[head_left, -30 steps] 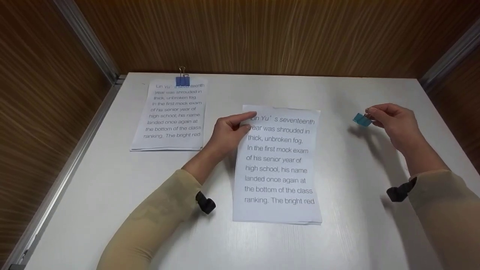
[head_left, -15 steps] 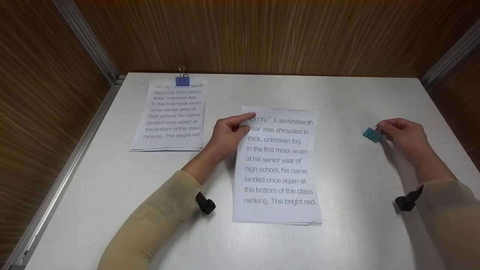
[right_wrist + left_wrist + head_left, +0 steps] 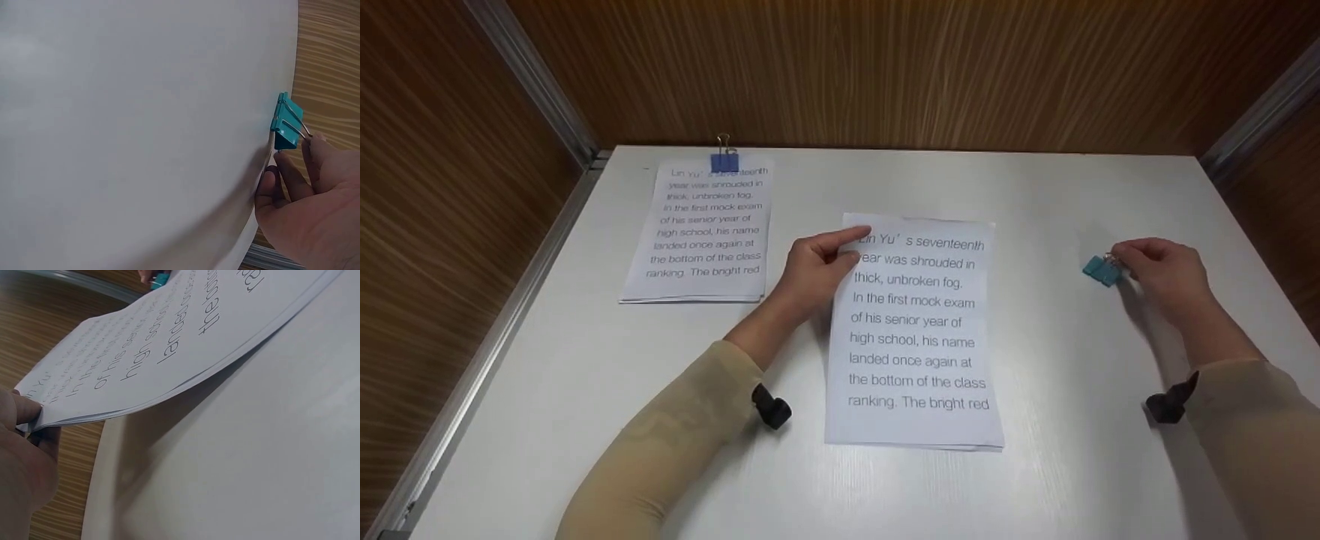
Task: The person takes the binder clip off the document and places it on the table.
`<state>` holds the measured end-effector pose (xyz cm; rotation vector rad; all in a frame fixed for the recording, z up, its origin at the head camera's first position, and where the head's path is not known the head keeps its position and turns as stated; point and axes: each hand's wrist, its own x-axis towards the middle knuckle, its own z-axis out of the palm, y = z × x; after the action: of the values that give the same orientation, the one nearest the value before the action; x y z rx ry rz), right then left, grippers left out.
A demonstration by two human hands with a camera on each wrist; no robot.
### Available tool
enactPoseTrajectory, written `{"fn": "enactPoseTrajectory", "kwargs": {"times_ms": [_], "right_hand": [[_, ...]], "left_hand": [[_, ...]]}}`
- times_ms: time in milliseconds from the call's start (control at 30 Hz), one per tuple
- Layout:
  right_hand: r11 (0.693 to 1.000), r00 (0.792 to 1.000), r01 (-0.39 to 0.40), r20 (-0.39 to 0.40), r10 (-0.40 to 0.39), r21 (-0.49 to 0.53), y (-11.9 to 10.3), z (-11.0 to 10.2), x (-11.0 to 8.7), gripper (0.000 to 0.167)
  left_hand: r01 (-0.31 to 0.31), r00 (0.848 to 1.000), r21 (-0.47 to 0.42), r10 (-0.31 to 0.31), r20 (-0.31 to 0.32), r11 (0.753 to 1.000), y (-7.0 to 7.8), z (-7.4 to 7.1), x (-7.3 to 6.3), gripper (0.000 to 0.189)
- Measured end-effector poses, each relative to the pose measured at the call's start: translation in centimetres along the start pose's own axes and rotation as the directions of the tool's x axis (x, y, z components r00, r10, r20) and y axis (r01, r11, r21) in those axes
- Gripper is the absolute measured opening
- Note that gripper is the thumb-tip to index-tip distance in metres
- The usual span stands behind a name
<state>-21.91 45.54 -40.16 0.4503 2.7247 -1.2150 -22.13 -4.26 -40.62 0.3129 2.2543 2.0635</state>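
The right hand (image 3: 1166,274) pinched the wire handles of a small teal binder clip (image 3: 1102,270) between its fingertips (image 3: 309,147), a narrow grip closed on the clip, which it held just above the white bench (image 3: 1065,187). From the right wrist view, the clip's teal body (image 3: 287,128) pointed away from the palm, its mouth toward the bench surface.

Well to the left of that grip, the left hand (image 3: 814,270) held the upper left corner of a loose stack of printed sheets (image 3: 919,330). The thumb lay on top of the corner and the fingers curled beneath it. The left wrist view showed the corner of the stack (image 3: 169,343) lifted off the bench, the sheets bowing upward from the pinch (image 3: 25,433). The rest of the stack lay flat, between the two hands.

Farther left, near the back edge of the bench, lay a second stack of printed sheets (image 3: 705,232), with a blue binder clip (image 3: 724,160) on its top edge. Wood-grain walls (image 3: 885,67) enclosed the bench on three sides.
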Motion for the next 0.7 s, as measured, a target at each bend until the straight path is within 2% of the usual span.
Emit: {"fn": "enactPoseTrajectory", "kwargs": {"times_ms": [267, 433, 567, 700], "right_hand": [[0.999, 1.0, 0.01, 0.019, -0.011, 0.046, 0.3, -0.3, -0.2, 0.086], [0.999, 0.999, 0.027, -0.038, -0.025, 0.046, -0.5, -0.3, -1.0, 0.081], [0.993, 0.991, 0.109, -0.076, -0.113, -0.052, -1.9, 0.4, -2.2, 0.076], [0.958, 0.967, 0.238, -0.053, -0.25, -0.162, -3.4, 1.6, -4.2, 0.067]], "left_hand": [[0.027, 1.0, 0.007, -0.027, -0.002, 1.0, -0.2, 0.0, 0.0, 0.043], [0.03, 1.0, 0.019, -0.03, -0.007, 0.999, -0.6, 0.1, 0.3, 0.043], [0.051, 0.998, 0.042, -0.05, -0.023, 0.998, -0.9, 0.3, 0.8, 0.044], [0.054, 0.998, 0.056, -0.052, -0.034, 0.997, -1.3, 0.3, 1.4, 0.044]]}}
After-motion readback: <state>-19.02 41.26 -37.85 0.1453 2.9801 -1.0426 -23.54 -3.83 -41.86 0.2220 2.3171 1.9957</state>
